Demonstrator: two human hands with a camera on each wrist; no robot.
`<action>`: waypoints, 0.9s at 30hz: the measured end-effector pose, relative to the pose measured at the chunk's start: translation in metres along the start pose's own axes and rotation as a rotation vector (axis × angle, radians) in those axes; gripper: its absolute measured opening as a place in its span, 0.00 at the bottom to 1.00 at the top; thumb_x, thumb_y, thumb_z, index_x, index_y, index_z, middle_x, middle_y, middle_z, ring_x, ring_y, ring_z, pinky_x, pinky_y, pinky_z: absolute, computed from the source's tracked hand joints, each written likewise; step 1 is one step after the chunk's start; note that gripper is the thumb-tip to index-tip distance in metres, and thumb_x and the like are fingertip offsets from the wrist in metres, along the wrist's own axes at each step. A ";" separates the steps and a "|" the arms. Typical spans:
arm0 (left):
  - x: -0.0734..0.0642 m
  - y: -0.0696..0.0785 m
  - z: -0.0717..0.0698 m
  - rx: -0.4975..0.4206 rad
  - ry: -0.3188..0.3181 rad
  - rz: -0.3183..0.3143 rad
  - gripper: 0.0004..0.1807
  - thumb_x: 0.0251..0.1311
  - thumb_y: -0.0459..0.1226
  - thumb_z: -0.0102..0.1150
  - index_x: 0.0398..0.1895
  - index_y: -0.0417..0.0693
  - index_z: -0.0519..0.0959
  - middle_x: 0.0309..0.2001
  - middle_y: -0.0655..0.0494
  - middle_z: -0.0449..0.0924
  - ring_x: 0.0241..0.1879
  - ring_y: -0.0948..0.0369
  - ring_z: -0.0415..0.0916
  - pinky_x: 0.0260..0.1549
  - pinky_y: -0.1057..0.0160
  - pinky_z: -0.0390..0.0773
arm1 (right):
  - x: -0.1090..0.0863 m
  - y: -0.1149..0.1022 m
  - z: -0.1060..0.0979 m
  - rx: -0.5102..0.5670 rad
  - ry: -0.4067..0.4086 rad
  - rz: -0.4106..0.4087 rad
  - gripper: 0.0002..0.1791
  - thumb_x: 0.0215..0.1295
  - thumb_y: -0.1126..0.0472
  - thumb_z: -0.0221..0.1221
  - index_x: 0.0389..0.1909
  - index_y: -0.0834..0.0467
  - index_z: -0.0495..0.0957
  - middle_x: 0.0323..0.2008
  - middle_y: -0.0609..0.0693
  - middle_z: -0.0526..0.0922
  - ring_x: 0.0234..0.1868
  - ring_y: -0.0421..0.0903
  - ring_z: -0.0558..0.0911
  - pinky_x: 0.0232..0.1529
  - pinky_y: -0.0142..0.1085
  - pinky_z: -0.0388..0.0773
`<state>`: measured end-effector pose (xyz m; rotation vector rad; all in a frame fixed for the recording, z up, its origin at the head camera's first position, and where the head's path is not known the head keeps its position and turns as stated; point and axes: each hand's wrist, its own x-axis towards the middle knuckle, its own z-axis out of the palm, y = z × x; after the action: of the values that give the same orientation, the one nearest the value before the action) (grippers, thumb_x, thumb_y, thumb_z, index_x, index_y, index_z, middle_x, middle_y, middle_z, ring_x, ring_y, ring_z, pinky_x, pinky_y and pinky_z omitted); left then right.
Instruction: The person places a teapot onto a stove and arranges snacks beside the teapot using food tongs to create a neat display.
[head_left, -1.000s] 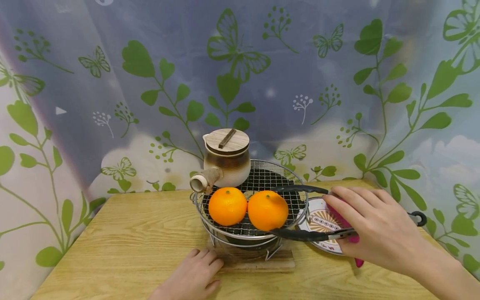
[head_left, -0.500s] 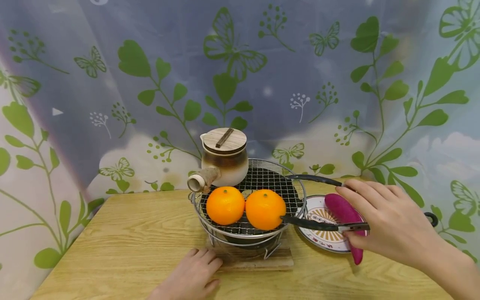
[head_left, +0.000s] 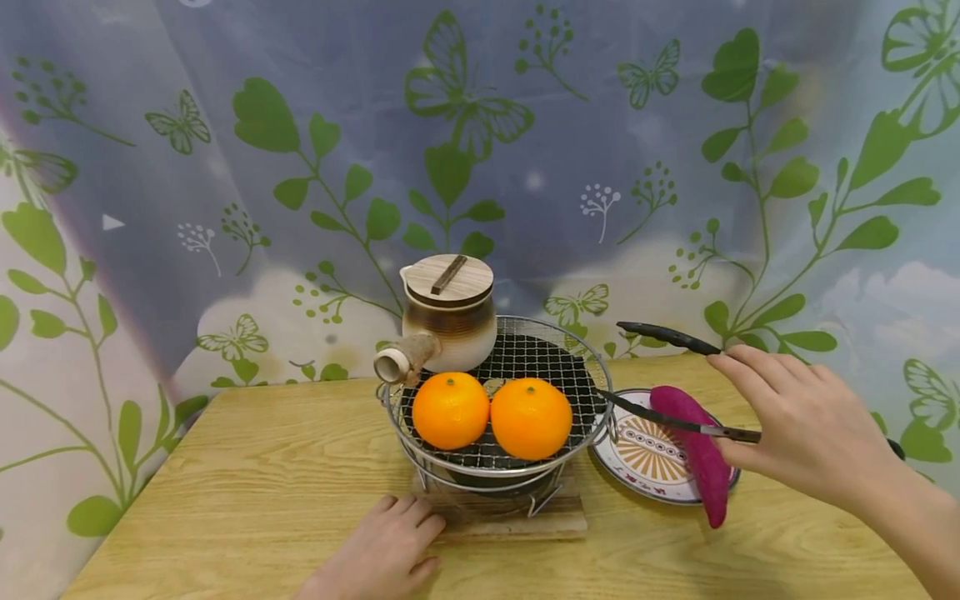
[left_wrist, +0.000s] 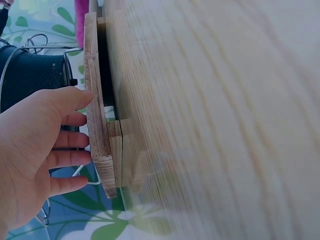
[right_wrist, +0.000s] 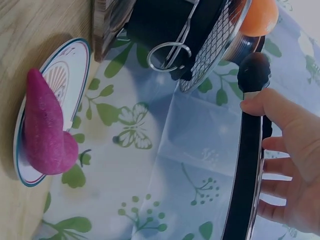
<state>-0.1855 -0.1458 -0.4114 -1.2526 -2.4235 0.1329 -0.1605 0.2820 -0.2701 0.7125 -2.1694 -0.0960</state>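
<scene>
My right hand (head_left: 810,425) holds black-tipped tongs (head_left: 663,417) over the plate side, their arms spread with nothing between them. The tongs' tips stand to the right of two oranges, a left one (head_left: 450,411) and a right one (head_left: 531,419), which sit side by side on a round wire grill rack (head_left: 525,350). Below the tongs a purple sweet potato (head_left: 697,454) lies across a patterned plate (head_left: 645,475), one end past its rim. My left hand (head_left: 386,546) rests by the wooden board (head_left: 525,525) under the stove, fingertips at the board's edge (left_wrist: 95,115).
A ceramic teapot (head_left: 450,333) with a wooden lid and side handle stands on the rack's back left. Beneath the rack is a dark round stove (left_wrist: 35,75). A printed cloth (head_left: 337,125) hangs behind the wooden table (head_left: 247,483).
The tongs have come away from the right orange, moving right and upward with my right hand. Both oranges stay on the rack. My left hand has not moved.
</scene>
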 end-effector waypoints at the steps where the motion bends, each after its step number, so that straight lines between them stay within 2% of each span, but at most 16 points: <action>1: 0.000 0.000 0.000 -0.003 -0.005 -0.001 0.14 0.50 0.50 0.62 0.34 0.53 0.75 0.34 0.58 0.73 0.37 0.57 0.72 0.33 0.59 0.70 | -0.001 0.002 0.001 0.001 -0.016 0.015 0.47 0.57 0.27 0.31 0.51 0.64 0.72 0.45 0.63 0.77 0.37 0.63 0.77 0.33 0.55 0.70; 2: 0.000 0.000 0.000 -0.006 -0.011 -0.004 0.14 0.50 0.50 0.62 0.34 0.53 0.75 0.34 0.58 0.73 0.37 0.58 0.71 0.33 0.59 0.70 | -0.003 0.004 0.002 0.001 -0.037 0.035 0.48 0.57 0.26 0.31 0.52 0.64 0.72 0.45 0.63 0.76 0.37 0.63 0.77 0.33 0.56 0.70; 5: 0.000 0.000 -0.001 -0.011 -0.019 -0.009 0.14 0.51 0.50 0.61 0.34 0.53 0.74 0.34 0.58 0.72 0.36 0.58 0.71 0.33 0.59 0.69 | -0.006 0.010 0.003 0.000 -0.113 0.098 0.47 0.48 0.25 0.50 0.52 0.63 0.71 0.46 0.62 0.76 0.38 0.64 0.76 0.35 0.57 0.70; 7: -0.001 0.000 -0.001 -0.013 -0.021 -0.013 0.14 0.51 0.50 0.61 0.34 0.53 0.74 0.33 0.58 0.72 0.36 0.58 0.71 0.33 0.59 0.69 | -0.009 0.013 0.004 -0.007 -0.174 0.156 0.48 0.40 0.30 0.62 0.53 0.63 0.70 0.46 0.62 0.75 0.40 0.65 0.76 0.36 0.58 0.69; 9: 0.000 0.000 -0.002 -0.016 -0.026 -0.017 0.14 0.51 0.50 0.61 0.34 0.53 0.74 0.34 0.58 0.72 0.36 0.58 0.71 0.33 0.60 0.69 | -0.011 0.017 0.005 -0.010 -0.231 0.206 0.45 0.33 0.42 0.69 0.54 0.63 0.70 0.46 0.63 0.74 0.41 0.65 0.75 0.36 0.58 0.69; 15: 0.000 0.000 -0.003 -0.030 -0.052 -0.023 0.14 0.52 0.50 0.61 0.34 0.53 0.74 0.34 0.58 0.72 0.36 0.58 0.71 0.34 0.59 0.69 | -0.018 0.026 0.010 -0.012 -0.345 0.303 0.43 0.35 0.47 0.71 0.53 0.65 0.70 0.46 0.64 0.75 0.41 0.64 0.75 0.32 0.57 0.70; 21: 0.000 0.000 -0.001 -0.012 -0.019 -0.012 0.14 0.51 0.50 0.62 0.34 0.53 0.74 0.34 0.58 0.73 0.37 0.57 0.72 0.33 0.59 0.69 | -0.024 0.032 0.018 -0.003 -0.451 0.353 0.42 0.39 0.46 0.68 0.53 0.67 0.70 0.45 0.64 0.75 0.36 0.62 0.77 0.27 0.51 0.71; 27: 0.000 0.000 -0.001 -0.002 -0.022 -0.013 0.14 0.51 0.50 0.61 0.34 0.53 0.74 0.34 0.57 0.73 0.38 0.57 0.72 0.33 0.60 0.69 | -0.032 0.038 0.028 0.024 -0.582 0.396 0.43 0.41 0.44 0.67 0.55 0.67 0.68 0.48 0.67 0.74 0.42 0.64 0.76 0.27 0.50 0.69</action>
<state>-0.1848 -0.1462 -0.4103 -1.2420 -2.4507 0.1409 -0.1829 0.3258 -0.2990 0.2662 -2.8319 -0.0749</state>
